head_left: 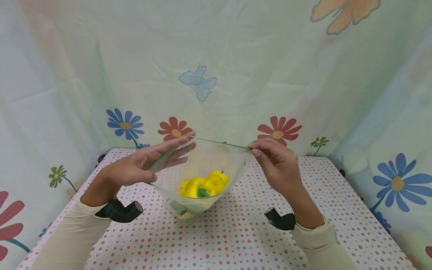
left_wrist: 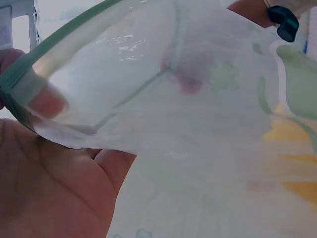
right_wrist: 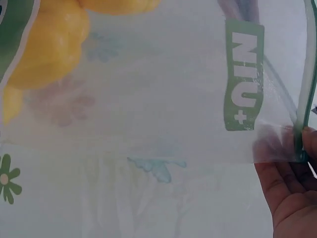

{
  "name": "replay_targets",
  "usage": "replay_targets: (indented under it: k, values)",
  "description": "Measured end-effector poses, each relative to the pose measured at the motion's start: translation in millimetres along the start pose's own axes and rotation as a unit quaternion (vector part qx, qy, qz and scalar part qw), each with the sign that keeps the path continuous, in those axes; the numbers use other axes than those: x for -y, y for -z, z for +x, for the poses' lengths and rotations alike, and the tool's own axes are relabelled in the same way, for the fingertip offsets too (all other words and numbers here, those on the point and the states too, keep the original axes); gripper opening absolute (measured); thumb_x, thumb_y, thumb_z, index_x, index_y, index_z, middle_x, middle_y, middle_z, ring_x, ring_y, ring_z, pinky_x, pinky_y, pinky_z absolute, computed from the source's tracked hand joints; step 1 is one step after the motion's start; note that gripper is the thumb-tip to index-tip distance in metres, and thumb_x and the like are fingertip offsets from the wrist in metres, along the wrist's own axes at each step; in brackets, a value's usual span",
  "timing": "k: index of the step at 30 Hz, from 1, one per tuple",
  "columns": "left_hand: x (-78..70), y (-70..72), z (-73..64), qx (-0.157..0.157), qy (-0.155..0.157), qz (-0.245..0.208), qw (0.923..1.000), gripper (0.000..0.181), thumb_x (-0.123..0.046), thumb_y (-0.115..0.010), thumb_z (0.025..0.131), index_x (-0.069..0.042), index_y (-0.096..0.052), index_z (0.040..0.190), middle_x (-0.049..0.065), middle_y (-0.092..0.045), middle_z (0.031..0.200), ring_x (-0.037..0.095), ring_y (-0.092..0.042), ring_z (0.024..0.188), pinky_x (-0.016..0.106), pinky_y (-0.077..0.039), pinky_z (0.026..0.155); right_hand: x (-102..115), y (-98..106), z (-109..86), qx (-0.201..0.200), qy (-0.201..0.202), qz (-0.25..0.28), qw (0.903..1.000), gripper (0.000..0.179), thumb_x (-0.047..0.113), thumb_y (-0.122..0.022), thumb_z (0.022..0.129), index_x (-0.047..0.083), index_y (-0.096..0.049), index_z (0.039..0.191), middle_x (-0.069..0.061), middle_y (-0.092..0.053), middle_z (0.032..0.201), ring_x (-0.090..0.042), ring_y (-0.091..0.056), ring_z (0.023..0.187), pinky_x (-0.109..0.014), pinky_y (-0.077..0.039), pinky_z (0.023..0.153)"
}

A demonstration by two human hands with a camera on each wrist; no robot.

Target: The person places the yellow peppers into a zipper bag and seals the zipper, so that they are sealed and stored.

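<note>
A translucent zip bag [head_left: 202, 157] with a green zip strip hangs tilted between my hands, its mouth spread wide. Inside its lower part are yellow bell peppers [head_left: 197, 186], one with a green stem. My left hand [head_left: 138, 165] is at the bag's left end, long fingers extended along the far rim and thumb by the near rim. At the right end, my right hand [head_left: 278, 165] pinches the corner of the zip strip [right_wrist: 308, 99] between thumb and fingers. A green printed label [right_wrist: 243, 77] shows near that corner in the right wrist view.
Below the bag is a table [head_left: 236, 232] with a dotted cover. A flowered curtain [head_left: 236, 48] surrounds it at the back and sides. Each wrist carries a black camera mount, one on the left [head_left: 123, 211] and one on the right [head_left: 280, 219].
</note>
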State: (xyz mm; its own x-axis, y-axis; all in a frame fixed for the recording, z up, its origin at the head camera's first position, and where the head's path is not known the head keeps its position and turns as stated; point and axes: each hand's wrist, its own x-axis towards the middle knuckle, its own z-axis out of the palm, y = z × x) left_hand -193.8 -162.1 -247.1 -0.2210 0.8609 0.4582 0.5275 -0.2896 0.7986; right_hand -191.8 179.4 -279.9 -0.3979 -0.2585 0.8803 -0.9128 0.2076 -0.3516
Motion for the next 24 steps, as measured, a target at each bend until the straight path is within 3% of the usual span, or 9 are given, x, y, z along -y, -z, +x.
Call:
replay_targets:
  k: [2,5,9,12,15,18,21,24]
  values:
    - [-6.5,4.7,4.6,0.020,-0.006,-0.004,0.9998,0.089,0.019,-0.031,0.071,0.001,-0.004,0.154,0.019,0.008,0.161,0.039,-0.002,0.145,0.050,-0.015,0.114,4,1,5.1,-0.023,0.006,0.021,0.9995,0.017,-0.011,-0.064,0.085,-0.013,-0.066,0.102,-0.015,-0.066,0.095,-0.016,-0.060,0.081,-0.018,-0.052,0.074]
    - [-18.6,12.8,12.0,0.048,-0.014,-0.011,0.9987,0.089,0.019,-0.031,0.072,0.000,-0.005,0.155,0.018,0.008,0.161,0.040,0.000,0.145,0.051,-0.014,0.115,13,0,13.1,-0.069,0.017,0.032,0.9970,0.021,0.001,-0.065,0.089,-0.016,-0.066,0.101,-0.015,-0.067,0.094,-0.015,-0.064,0.083,-0.017,-0.051,0.070]
    - [-27.9,25.8,21.1,0.078,-0.029,-0.032,0.9960,0.074,0.007,-0.041,0.090,0.000,-0.008,0.155,0.017,0.005,0.161,0.040,-0.001,0.145,0.051,-0.012,0.115,29,1,22.2,-0.124,0.019,0.016,0.9920,0.020,0.000,-0.066,0.088,-0.015,-0.068,0.101,-0.019,-0.067,0.094,-0.013,-0.068,0.080,-0.018,-0.052,0.070]
    - [-25.6,32.8,25.1,0.090,-0.029,-0.056,0.9939,0.072,0.009,-0.040,0.089,0.000,-0.011,0.155,0.016,-0.001,0.162,0.040,-0.003,0.145,0.050,-0.012,0.115,36,4,26.6,-0.136,0.003,0.017,0.9906,0.017,-0.006,-0.066,0.087,-0.015,-0.068,0.101,-0.019,-0.068,0.095,-0.014,-0.068,0.076,-0.023,-0.054,0.076]
    - [-17.5,36.2,25.8,0.095,-0.023,-0.086,0.9915,0.083,0.018,-0.032,0.077,-0.001,-0.013,0.155,0.016,-0.007,0.161,0.039,-0.004,0.145,0.049,-0.011,0.115,37,7,27.0,-0.130,-0.021,0.024,0.9910,0.018,-0.012,-0.064,0.085,-0.015,-0.068,0.102,-0.015,-0.069,0.096,-0.014,-0.068,0.075,-0.025,-0.054,0.079]
    - [-9.0,39.0,23.4,0.096,-0.024,-0.099,0.9901,0.077,0.016,-0.032,0.082,-0.001,-0.014,0.155,0.017,-0.009,0.161,0.038,-0.005,0.146,0.048,-0.012,0.116,33,5,25.0,-0.125,-0.042,0.023,0.9910,0.023,-0.018,-0.061,0.084,-0.015,-0.067,0.105,-0.014,-0.068,0.098,-0.013,-0.068,0.076,-0.024,-0.054,0.080]
    - [-5.8,39.3,20.4,0.088,-0.025,-0.089,0.9918,0.064,-0.005,-0.046,0.098,-0.003,-0.016,0.155,0.016,-0.009,0.161,0.037,-0.007,0.146,0.047,-0.013,0.116,30,4,23.3,-0.128,-0.052,0.005,0.9904,0.028,-0.021,-0.059,0.083,-0.013,-0.068,0.108,-0.014,-0.067,0.098,-0.013,-0.068,0.076,-0.024,-0.054,0.079]
    - [-9.7,34.6,19.0,0.084,-0.020,-0.041,0.9954,0.080,-0.032,-0.060,0.096,-0.003,-0.015,0.155,0.018,-0.003,0.161,0.037,-0.008,0.145,0.048,-0.014,0.115,29,3,22.3,-0.134,-0.058,-0.021,0.9890,0.029,-0.020,-0.059,0.084,-0.011,-0.068,0.109,-0.013,-0.066,0.097,-0.011,-0.067,0.076,-0.022,-0.054,0.077]
